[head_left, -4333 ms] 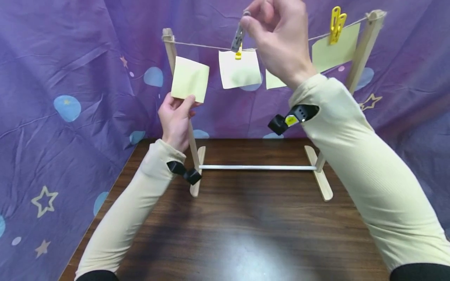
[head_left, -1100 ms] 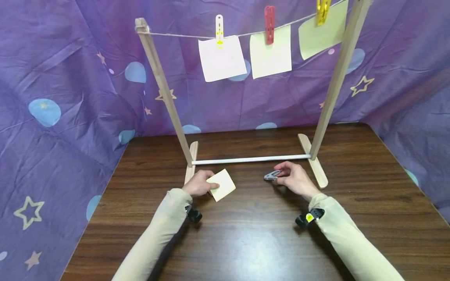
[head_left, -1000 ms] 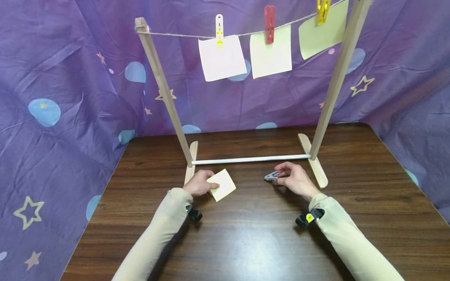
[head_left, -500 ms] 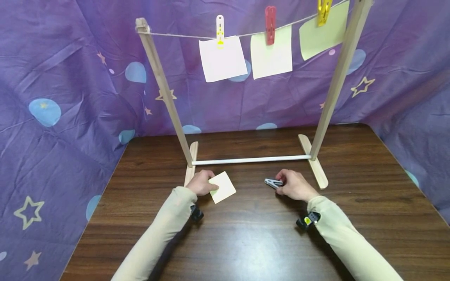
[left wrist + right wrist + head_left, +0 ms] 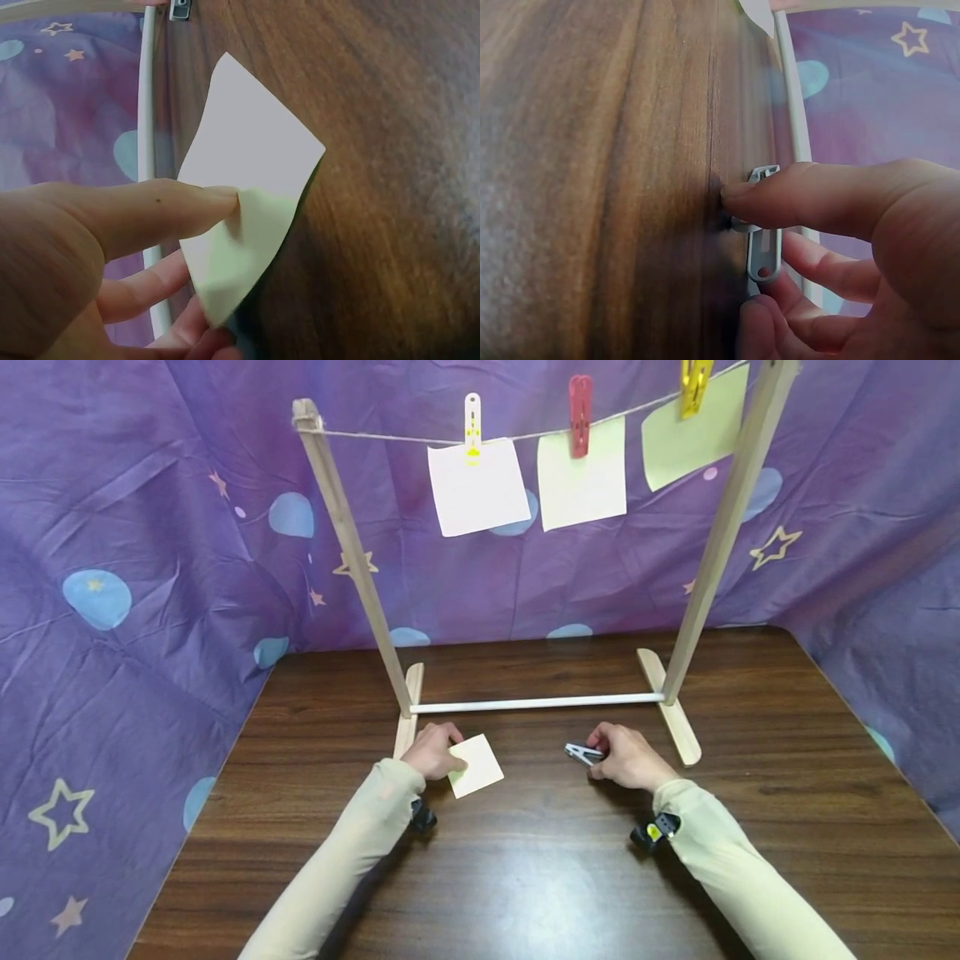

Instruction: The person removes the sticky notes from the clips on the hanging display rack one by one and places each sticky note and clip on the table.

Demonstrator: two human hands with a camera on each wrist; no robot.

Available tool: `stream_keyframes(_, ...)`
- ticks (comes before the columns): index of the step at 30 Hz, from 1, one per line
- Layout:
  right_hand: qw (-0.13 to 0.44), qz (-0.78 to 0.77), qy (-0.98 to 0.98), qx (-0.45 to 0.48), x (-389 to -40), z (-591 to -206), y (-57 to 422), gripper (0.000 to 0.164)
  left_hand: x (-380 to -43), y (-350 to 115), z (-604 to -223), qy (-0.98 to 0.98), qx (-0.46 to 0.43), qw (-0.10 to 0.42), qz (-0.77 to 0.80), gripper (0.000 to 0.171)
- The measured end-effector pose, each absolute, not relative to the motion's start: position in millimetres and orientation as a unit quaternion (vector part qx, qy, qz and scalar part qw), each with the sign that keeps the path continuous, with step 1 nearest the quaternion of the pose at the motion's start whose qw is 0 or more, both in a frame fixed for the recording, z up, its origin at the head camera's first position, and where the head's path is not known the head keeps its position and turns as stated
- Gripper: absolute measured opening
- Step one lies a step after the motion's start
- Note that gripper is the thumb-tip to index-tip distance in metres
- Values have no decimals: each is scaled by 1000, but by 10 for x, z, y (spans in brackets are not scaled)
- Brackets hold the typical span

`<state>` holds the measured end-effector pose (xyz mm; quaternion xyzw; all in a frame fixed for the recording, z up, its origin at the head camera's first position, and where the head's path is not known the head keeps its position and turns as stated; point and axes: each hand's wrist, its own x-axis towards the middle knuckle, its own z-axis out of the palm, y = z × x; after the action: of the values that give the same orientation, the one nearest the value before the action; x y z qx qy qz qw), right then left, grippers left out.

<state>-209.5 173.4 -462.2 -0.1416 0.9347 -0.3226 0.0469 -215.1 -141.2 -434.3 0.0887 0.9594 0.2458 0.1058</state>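
Low over the table, my left hand (image 5: pixel 433 753) pinches a pale yellow sticky note (image 5: pixel 478 767) between thumb and fingers; the left wrist view shows the thumb on the face of the sticky note (image 5: pixel 251 135), which bends slightly. To the right, my right hand (image 5: pixel 632 758) holds a grey clothespin (image 5: pixel 579 752) by one end, its other end pointing left. In the right wrist view the thumb covers part of the clothespin (image 5: pixel 765 255), and fingers lie behind it. The two hands are apart, in front of the wooden stand.
A wooden stand (image 5: pixel 360 577) with a white crossbar (image 5: pixel 540 702) carries a string (image 5: pixel 382 437). Three notes hang there, under a white clothespin (image 5: pixel 472 427), a red clothespin (image 5: pixel 580 414) and a yellow clothespin (image 5: pixel 694 389). Purple curtain (image 5: pixel 187 693) surrounds the brown table (image 5: pixel 525 877).
Both hands have come down from the string to the table, still holding the note and grey clothespin. Within the last second, the clothespin turned slightly and the note shifted a little toward the front.
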Motion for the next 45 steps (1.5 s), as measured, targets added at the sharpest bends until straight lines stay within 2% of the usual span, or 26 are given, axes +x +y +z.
stream_keyframes(14, 52, -322, 935, -140, -2110, -4595, 1779, 44, -2134, -1411, -4338, 959, 73, 121, 247, 39)
stream_keyframes(19, 52, -320, 934, -148, -2125, -4495, 1818, 45, -2147, -1445, -4287, 957, 92, 100, 257, 37)
stream_keyframes(26, 7, -327, 930, -166, -2153, -4079, 1896, 37, -2191, -1521, -4069, 945, 119, 43, 303, 29)
stream_keyframes(31, -54, -334, 926, -166, -2108, -3582, 1934, 30, -2170, -1602, -3851, 925, 131, -13, 356, 22)
stream_keyframes(37, -170, -363, 897, -184, -2031, -3012, 1850, 18, -2109, -1664, -3516, 905, 129, -91, 396, 16)
stream_keyframes(41, -249, -387, 864, -205, -1969, -2674, 1740, 16, -2061, -1648, -3266, 882, 133, -146, 428, 17)
stream_keyframes(45, -294, -423, 828, -223, -1944, -2349, 1629, 17, -2011, -1604, -3031, 854, 143, -190, 463, 18)
